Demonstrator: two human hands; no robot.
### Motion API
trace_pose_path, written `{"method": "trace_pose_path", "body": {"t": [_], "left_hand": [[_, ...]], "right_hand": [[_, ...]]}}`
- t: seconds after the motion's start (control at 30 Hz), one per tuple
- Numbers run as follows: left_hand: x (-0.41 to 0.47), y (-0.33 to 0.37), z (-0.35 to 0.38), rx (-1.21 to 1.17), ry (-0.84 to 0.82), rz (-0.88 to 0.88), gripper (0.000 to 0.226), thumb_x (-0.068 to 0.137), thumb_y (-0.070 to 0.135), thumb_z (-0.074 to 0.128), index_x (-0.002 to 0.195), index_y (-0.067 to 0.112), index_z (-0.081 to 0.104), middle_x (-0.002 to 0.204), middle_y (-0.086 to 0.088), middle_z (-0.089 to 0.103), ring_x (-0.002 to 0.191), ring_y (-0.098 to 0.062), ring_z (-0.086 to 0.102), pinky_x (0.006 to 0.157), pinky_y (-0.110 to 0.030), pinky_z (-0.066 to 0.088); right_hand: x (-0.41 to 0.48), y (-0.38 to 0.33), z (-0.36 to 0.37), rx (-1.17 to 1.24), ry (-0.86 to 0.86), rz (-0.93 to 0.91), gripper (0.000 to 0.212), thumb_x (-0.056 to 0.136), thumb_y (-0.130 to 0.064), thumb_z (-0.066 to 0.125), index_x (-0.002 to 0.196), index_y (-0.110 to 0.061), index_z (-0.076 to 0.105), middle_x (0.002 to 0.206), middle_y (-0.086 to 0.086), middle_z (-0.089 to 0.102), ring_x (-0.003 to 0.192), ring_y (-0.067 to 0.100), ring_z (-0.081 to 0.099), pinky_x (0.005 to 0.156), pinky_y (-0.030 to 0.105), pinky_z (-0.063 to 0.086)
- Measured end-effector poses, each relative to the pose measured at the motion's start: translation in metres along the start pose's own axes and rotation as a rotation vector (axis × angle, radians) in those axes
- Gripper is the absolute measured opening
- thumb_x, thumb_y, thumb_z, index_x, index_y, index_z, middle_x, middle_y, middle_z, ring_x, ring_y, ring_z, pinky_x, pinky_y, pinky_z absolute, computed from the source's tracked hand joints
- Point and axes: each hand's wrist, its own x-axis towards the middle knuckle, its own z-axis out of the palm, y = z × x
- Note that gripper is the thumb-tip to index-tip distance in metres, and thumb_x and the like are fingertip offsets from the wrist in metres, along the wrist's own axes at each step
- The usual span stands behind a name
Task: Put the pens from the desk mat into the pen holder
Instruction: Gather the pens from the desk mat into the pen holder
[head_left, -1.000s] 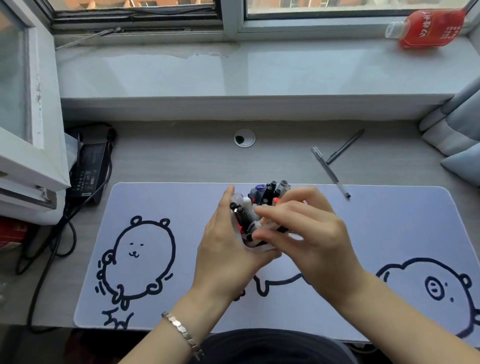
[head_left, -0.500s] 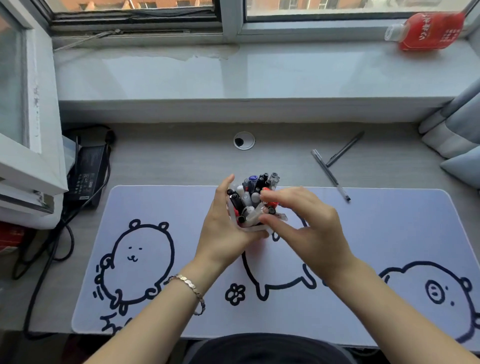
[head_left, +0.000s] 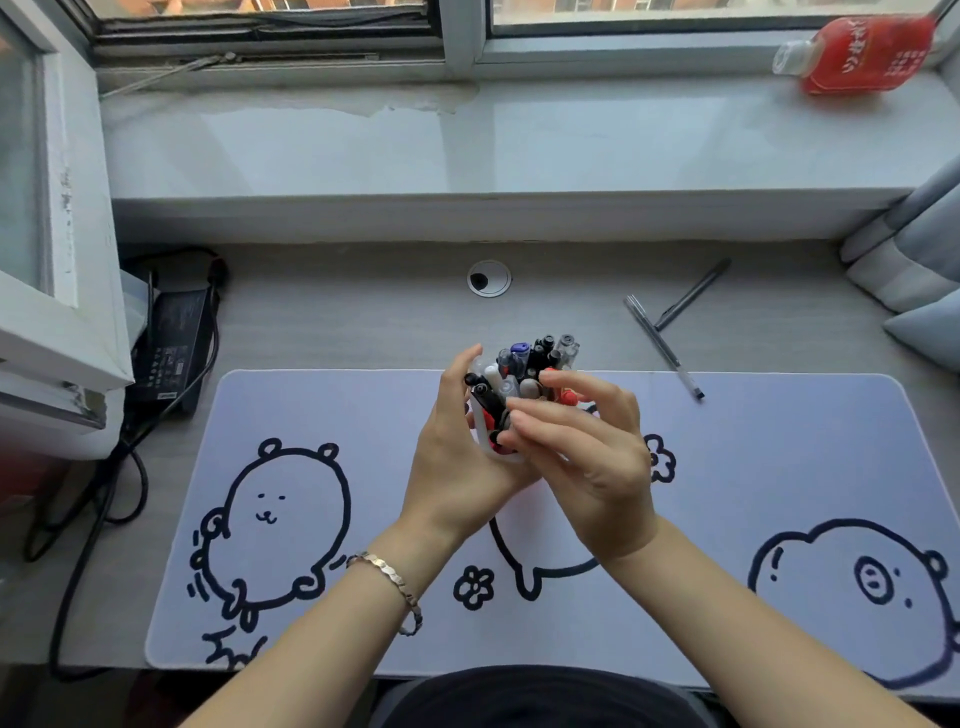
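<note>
So that the pens fit, the left hand grips the pen holder while the right hand presses with loosely bent fingers.

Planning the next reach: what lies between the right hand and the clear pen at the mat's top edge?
Head view: only bare desk mat between the right hand and the clear pen.

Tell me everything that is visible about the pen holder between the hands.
The pen holder looks like a white or translucent plastic cup; only part of its rim and wall shows. It sits over the middle of the desk mat, though whether it rests on it is hidden. It is crowded with pens, black, red, clear and one blue-capped, standing up and leaning. The left hand wraps around its left side; the right hand covers its right side, fingers on the pens.
</note>
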Motion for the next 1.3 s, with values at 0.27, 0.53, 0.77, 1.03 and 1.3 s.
{"method": "trace_pose_path", "body": {"t": [0.27, 0.53, 0.77, 1.03, 1.3], "left_hand": [[0.028, -0.011, -0.013, -0.066, -0.245, 0.119, 0.093, 0.056, 0.002, 0.085, 0.126, 0.034, 0.032, 0.114, 0.023, 0.053, 0.101, 0.009, 0.058, 0.09, -0.014, 0.046], [0.032, -0.024, -0.02, -0.148, -0.365, 0.053, 0.078, 0.081, 0.022, 0.063, 0.142, 0.038, 0.015, 0.138, 0.026, 0.033, 0.125, 0.01, 0.04, 0.1, -0.009, 0.036], [0.035, -0.029, -0.003, 0.115, -0.085, 0.333, 0.044, 0.094, 0.04, 0.031, 0.136, 0.026, 0.028, 0.146, 0.01, 0.023, 0.134, 0.013, 0.019, 0.106, -0.005, 0.02], [0.034, -0.012, -0.001, -0.195, -0.052, 0.027, 0.034, 0.096, 0.02, 0.032, 0.112, 0.046, 0.047, 0.143, 0.01, 0.037, 0.136, -0.006, 0.031, 0.113, -0.021, 0.026], [0.046, 0.001, -0.016, 0.443, -0.111, 0.476, 0.042, 0.084, 0.045, 0.049, 0.124, 0.033, 0.052, 0.146, 0.008, 0.032, 0.134, -0.003, 0.033, 0.109, -0.029, 0.029]], "right_hand": [[0.0, 0.028, -0.02, 0.222, -0.413, 0.588, 0.079, 0.071, -0.056, 0.064, 0.134, -0.047, 0.018, 0.143, -0.024, 0.021, 0.133, -0.005, 0.027, 0.107, 0.017, 0.032], [0.008, 0.028, 0.006, 0.284, -0.43, 0.743, 0.06, 0.069, -0.051, 0.065, 0.115, -0.038, 0.03, 0.113, -0.028, 0.041, 0.104, -0.014, 0.046, 0.094, 0.016, 0.04], [0.019, 0.028, 0.028, 0.081, -0.25, 0.645, 0.052, 0.09, -0.038, 0.025, 0.127, -0.013, 0.052, 0.135, -0.011, 0.036, 0.126, 0.002, 0.034, 0.109, 0.035, 0.032], [0.026, 0.045, 0.005, 0.231, -0.462, 0.679, 0.04, 0.088, -0.06, 0.026, 0.126, -0.049, 0.033, 0.138, -0.019, 0.031, 0.131, 0.0, 0.023, 0.109, 0.013, 0.021], [0.03, 0.165, -0.031, -0.57, -0.411, 1.1, 0.032, 0.086, -0.016, 0.058, 0.115, -0.004, 0.053, 0.12, 0.02, 0.054, 0.114, 0.036, 0.047, 0.094, 0.041, 0.039]]}}
